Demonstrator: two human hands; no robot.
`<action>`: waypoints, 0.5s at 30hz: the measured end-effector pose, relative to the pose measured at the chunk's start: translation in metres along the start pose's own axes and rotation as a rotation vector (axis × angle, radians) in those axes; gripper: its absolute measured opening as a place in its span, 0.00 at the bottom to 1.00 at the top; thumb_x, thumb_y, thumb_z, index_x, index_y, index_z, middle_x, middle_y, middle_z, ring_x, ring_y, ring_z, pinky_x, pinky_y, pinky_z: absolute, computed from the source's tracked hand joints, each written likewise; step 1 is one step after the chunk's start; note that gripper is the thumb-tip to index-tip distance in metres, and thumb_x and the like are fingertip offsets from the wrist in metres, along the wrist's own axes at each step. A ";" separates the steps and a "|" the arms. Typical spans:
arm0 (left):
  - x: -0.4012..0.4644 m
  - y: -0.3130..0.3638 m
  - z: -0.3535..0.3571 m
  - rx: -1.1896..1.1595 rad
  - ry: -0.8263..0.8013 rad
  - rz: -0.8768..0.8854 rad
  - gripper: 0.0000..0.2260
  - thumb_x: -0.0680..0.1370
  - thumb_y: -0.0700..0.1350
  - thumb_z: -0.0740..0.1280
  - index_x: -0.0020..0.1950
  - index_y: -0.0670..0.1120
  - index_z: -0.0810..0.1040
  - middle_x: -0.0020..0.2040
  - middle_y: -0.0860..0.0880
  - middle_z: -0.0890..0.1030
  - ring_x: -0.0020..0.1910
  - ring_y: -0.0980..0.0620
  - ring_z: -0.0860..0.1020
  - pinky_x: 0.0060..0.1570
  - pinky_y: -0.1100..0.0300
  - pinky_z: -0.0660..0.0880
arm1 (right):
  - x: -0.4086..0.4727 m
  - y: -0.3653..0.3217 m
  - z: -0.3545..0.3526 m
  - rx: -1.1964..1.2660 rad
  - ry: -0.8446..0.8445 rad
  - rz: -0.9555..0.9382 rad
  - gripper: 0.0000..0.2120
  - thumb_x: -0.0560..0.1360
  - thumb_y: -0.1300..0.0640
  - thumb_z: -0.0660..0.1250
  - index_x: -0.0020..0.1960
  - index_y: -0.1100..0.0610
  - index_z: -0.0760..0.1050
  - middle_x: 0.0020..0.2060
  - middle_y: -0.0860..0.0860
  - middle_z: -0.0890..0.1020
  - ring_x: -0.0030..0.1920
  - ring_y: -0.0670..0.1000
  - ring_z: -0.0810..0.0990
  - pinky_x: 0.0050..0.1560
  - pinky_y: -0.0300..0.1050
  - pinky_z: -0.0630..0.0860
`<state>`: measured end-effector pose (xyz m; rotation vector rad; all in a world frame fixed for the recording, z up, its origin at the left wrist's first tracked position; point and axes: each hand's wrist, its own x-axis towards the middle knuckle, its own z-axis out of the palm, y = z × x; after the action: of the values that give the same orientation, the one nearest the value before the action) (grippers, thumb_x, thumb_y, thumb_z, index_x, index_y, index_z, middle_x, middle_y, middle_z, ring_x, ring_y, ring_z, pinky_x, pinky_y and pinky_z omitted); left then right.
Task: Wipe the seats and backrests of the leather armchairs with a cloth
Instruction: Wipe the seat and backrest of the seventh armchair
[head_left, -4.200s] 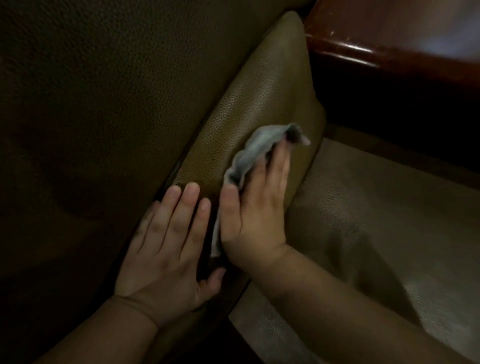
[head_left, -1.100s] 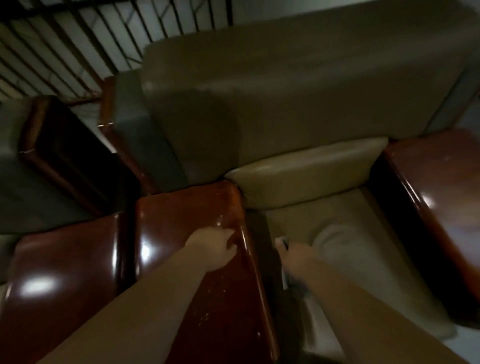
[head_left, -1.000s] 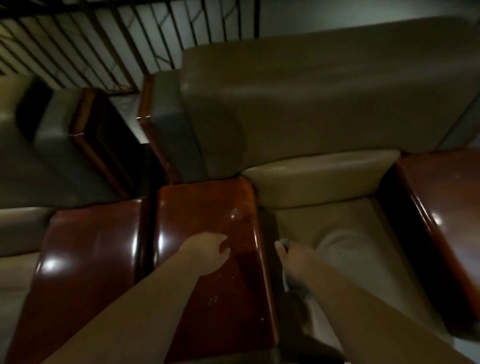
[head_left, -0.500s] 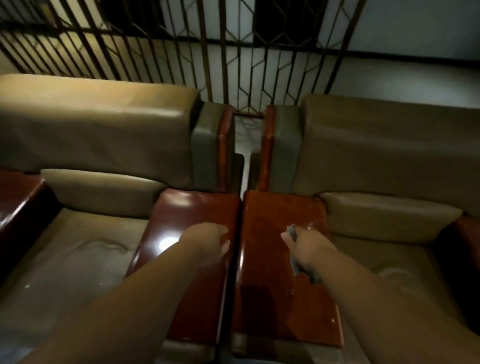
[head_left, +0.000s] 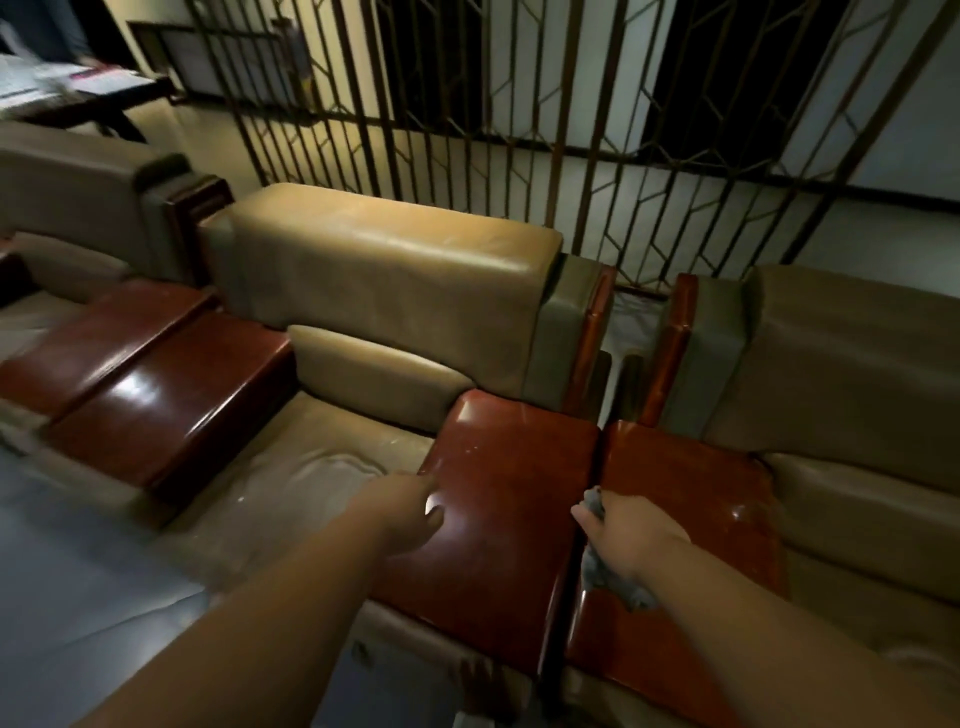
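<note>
Three leather armchairs stand in a row in front of you, tan and dim under low light, with a metal lattice grille (head_left: 519, 130) behind them and a pale wall beyond it. The middle armchair (head_left: 379, 291) faces you, its creased seat (head_left: 311, 467) showing between two glossy red-brown wooden armrests. Your left one (head_left: 156, 395) catches a glare; the right one (head_left: 509, 509) butts up against the armrest (head_left: 691, 499) of the next armchair (head_left: 852, 364), the two touching along a dark seam. Far left, a third armchair (head_left: 67, 197) shows its backrest, and a dark table (head_left: 88, 98) with papers sits in the back corner.

Your left hand (head_left: 405, 504) hovers at the inner edge of that right armrest, knuckles up, fingers curled loosely under, holding nothing that you can see. Your right hand (head_left: 634, 530) is over the seam between the two armrests, its grip closed round the grey cloth (head_left: 602, 571): one end pokes out above the thumb, the rest hangs bunched below the palm, over the neighbouring armrest. The cloth is off the leather, well apart from the seat.
</note>
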<state>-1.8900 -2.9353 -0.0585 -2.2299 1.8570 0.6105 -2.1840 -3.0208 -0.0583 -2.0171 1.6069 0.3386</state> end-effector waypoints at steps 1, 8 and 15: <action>-0.014 -0.002 0.004 -0.009 0.008 -0.014 0.20 0.84 0.57 0.62 0.72 0.50 0.76 0.66 0.47 0.81 0.64 0.44 0.79 0.60 0.53 0.73 | -0.005 -0.005 0.006 -0.031 -0.005 -0.022 0.27 0.84 0.35 0.53 0.76 0.49 0.70 0.68 0.50 0.80 0.66 0.53 0.79 0.67 0.51 0.75; -0.109 -0.016 0.061 -0.104 0.003 -0.162 0.16 0.81 0.59 0.61 0.63 0.53 0.80 0.61 0.48 0.83 0.60 0.43 0.81 0.57 0.52 0.78 | -0.047 -0.037 0.054 -0.125 -0.047 -0.128 0.25 0.84 0.35 0.53 0.70 0.50 0.73 0.60 0.52 0.83 0.61 0.54 0.81 0.64 0.52 0.77; -0.171 -0.056 0.080 -0.160 0.013 -0.243 0.19 0.84 0.57 0.61 0.71 0.53 0.78 0.67 0.47 0.82 0.66 0.44 0.79 0.64 0.53 0.75 | -0.086 -0.077 0.099 -0.047 -0.113 -0.127 0.25 0.83 0.37 0.59 0.76 0.47 0.69 0.67 0.52 0.78 0.66 0.54 0.78 0.70 0.55 0.73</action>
<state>-1.8744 -2.7393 -0.0661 -2.5158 1.5568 0.7233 -2.1193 -2.8845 -0.0770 -2.0840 1.4075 0.4381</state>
